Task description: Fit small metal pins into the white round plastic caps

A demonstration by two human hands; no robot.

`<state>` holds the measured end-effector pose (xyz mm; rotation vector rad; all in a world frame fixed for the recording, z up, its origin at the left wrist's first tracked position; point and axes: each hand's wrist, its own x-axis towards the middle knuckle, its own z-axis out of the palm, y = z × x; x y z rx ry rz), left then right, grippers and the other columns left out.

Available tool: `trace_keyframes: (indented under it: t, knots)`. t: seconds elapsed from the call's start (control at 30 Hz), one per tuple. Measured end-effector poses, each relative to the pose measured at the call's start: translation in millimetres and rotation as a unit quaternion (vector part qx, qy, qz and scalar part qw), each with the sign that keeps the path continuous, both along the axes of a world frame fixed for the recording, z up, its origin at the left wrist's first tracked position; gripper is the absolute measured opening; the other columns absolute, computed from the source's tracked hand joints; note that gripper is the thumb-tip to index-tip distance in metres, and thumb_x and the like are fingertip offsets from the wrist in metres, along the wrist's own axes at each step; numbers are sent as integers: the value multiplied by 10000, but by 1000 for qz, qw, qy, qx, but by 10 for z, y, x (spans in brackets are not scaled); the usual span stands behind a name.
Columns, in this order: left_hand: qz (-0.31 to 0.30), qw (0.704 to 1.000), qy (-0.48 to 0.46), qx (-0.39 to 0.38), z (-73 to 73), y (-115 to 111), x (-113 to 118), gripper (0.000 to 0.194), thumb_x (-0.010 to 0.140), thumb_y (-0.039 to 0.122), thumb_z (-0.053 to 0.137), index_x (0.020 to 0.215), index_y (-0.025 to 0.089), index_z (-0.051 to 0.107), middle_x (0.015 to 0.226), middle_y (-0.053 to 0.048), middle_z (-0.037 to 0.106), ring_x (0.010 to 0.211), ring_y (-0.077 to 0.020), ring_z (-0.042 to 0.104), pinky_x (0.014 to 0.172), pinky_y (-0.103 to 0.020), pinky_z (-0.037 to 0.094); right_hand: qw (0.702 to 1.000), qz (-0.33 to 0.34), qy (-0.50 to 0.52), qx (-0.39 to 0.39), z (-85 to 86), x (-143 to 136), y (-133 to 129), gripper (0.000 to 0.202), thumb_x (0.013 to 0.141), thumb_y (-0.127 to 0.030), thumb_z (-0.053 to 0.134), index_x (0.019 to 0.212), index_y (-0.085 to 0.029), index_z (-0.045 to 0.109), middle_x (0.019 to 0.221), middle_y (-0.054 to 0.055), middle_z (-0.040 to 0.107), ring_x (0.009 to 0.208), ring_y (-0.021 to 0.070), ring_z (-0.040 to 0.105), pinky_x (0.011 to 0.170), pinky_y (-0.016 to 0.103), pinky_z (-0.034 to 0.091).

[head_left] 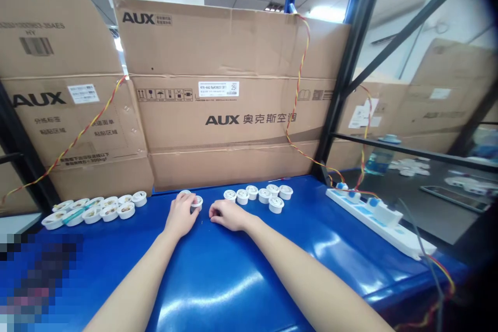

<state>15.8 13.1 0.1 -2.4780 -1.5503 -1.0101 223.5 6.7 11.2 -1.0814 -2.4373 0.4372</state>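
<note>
Near the back of the blue tabletop, my left hand has its fingers curled around a small white round plastic piece. A second white round piece sits just behind it, partly covered by my fingers. A short gap to the right, my right hand is closed, with the fingers bent inward. Whatever it may hold is hidden. Beyond that hand stands a loose group of several similar white round pieces, some with slots or holes in their tops.
At the left lie several open white round cups in rows, with small parts inside. A white power strip with plugs runs along the right. Large cardboard sheets form the back wall. Twisted red-yellow wires hang across them.
</note>
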Motion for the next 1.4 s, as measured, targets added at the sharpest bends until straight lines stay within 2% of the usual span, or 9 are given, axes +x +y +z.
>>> trace_keyframes:
  t: [0.1, 0.2, 0.3, 0.47, 0.93, 1.13, 1.4]
  knots:
    - [-24, 1000, 4, 16, 38, -43, 27, 42, 821, 241, 573, 847, 218, 549, 1041, -71, 668, 1134, -303, 498, 904, -464, 413, 999, 6, 34, -31, 6, 17, 8, 51, 796, -185, 628, 820, -183, 673, 756, 8, 654, 668, 130, 554, 623, 228, 407]
    - [-81, 996, -17, 22, 86, -92, 61, 125, 825, 232, 564, 948, 218, 546, 1029, -70, 643, 1062, -275, 527, 900, -436, 426, 992, -1, 113, -57, 16, 36, 32, 59, 815, -211, 614, 822, -183, 666, 758, 0, 652, 689, 130, 566, 653, 231, 426]
    - [-128, 990, -63, 19, 114, -128, 97, 229, 817, 188, 537, 1043, 217, 520, 1087, -68, 607, 1026, -238, 554, 894, -389, 455, 978, -32, 198, -50, 47, 38, 41, 120, 825, -288, 622, 804, -178, 667, 760, 1, 656, 697, 132, 568, 670, 240, 434]
    - [-142, 984, -101, 20, 107, -139, 131, 364, 725, 91, 527, 1064, 223, 510, 1093, -51, 595, 1035, -225, 568, 907, -373, 467, 955, -77, 284, -25, 137, -18, -24, 158, 796, -319, 660, 776, -164, 675, 744, 9, 660, 680, 132, 558, 648, 245, 428]
    - [-194, 978, -74, 11, 117, -185, 161, 449, 707, 46, 509, 1118, 223, 544, 1173, -58, 615, 1099, -222, 565, 966, -391, 455, 973, -76, 218, 15, 119, -114, -89, 84, 769, -248, 688, 714, -185, 678, 743, -2, 666, 683, 128, 565, 654, 242, 409]
    - [-192, 978, -83, 7, 120, -186, 162, 475, 692, 40, 514, 1131, 220, 532, 1175, -63, 613, 1100, -226, 568, 967, -393, 459, 961, -84, 264, 10, 149, -100, -95, 118, 781, -290, 682, 748, -176, 680, 751, 5, 668, 674, 129, 564, 650, 246, 424]
    - [-188, 976, -111, -22, 77, -163, 161, 514, 709, 82, 543, 1203, 214, 491, 1210, -82, 597, 1112, -238, 576, 966, -417, 479, 955, -71, 288, -16, 140, -91, -84, 100, 772, -272, 684, 764, -172, 694, 766, 9, 670, 681, 128, 571, 662, 244, 440]
